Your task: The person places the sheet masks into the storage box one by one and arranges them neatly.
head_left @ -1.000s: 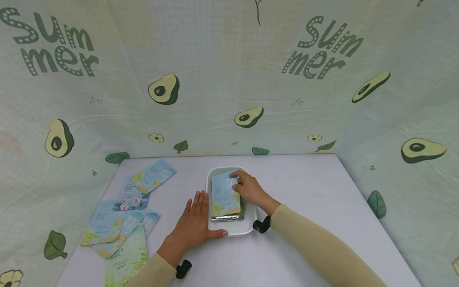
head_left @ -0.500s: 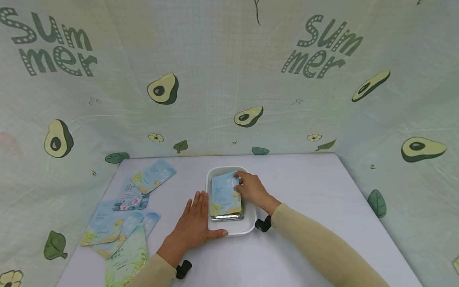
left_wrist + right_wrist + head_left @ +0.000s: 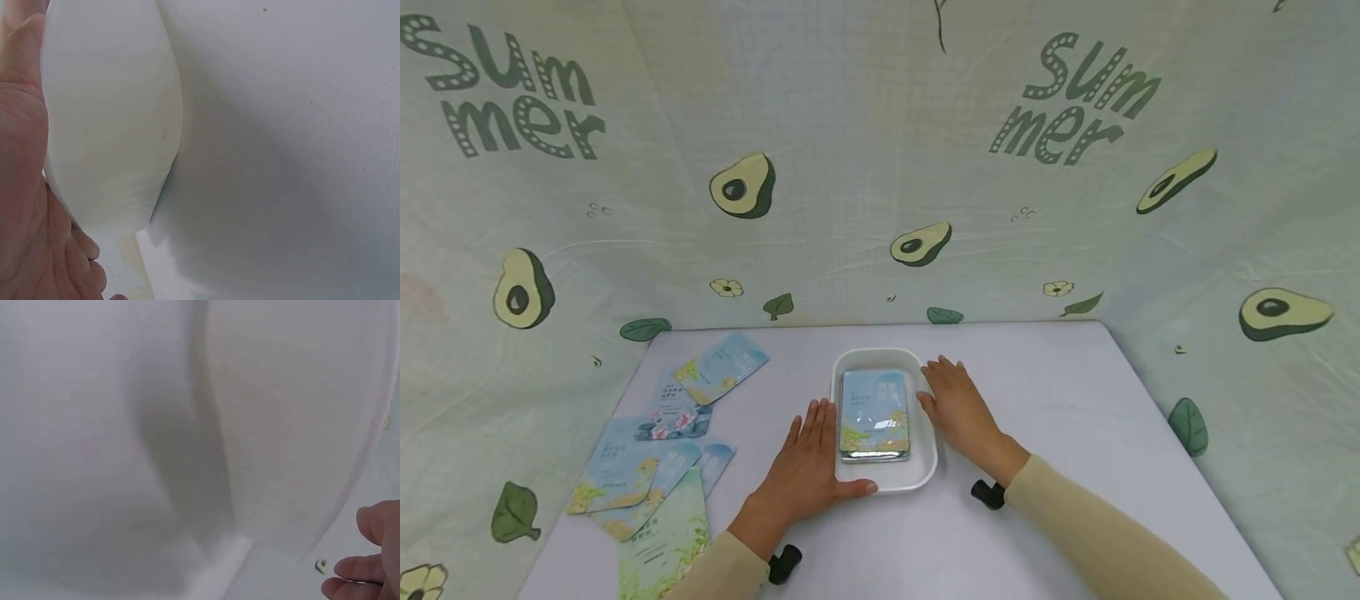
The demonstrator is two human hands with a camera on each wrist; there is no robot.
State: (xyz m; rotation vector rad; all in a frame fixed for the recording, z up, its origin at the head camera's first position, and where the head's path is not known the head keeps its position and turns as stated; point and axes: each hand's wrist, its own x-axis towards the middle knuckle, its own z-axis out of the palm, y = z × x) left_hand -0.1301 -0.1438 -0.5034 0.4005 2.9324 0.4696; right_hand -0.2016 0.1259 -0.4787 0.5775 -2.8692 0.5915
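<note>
A stack of flat, light-blue printed sachets [image 3: 874,408] lies in a white plastic tray [image 3: 901,477], its silvery lower edges showing at the front. My left hand [image 3: 805,462] rests against the tray's left side with straight fingers, the thumb along the front rim. In the left wrist view its palm [image 3: 22,169] lies along the tray wall [image 3: 112,112]. My right hand [image 3: 958,408] is beside the tray's right rim, fingers extended and holding nothing. The right wrist view shows its fingertips [image 3: 369,569] near the outer tray wall [image 3: 294,425].
More sachets are spread over the table's left side: a blue one [image 3: 722,367] at the back, one with pink flowers [image 3: 676,412], overlapping blue ones [image 3: 617,467] and a green one [image 3: 666,542]. An avocado-print cloth [image 3: 835,167] hangs behind the white table [image 3: 1037,400].
My right hand has let go of the top sachet and moved right to the tray's rim. The sachet now lies squarely on the stack. My left hand has stayed in place.
</note>
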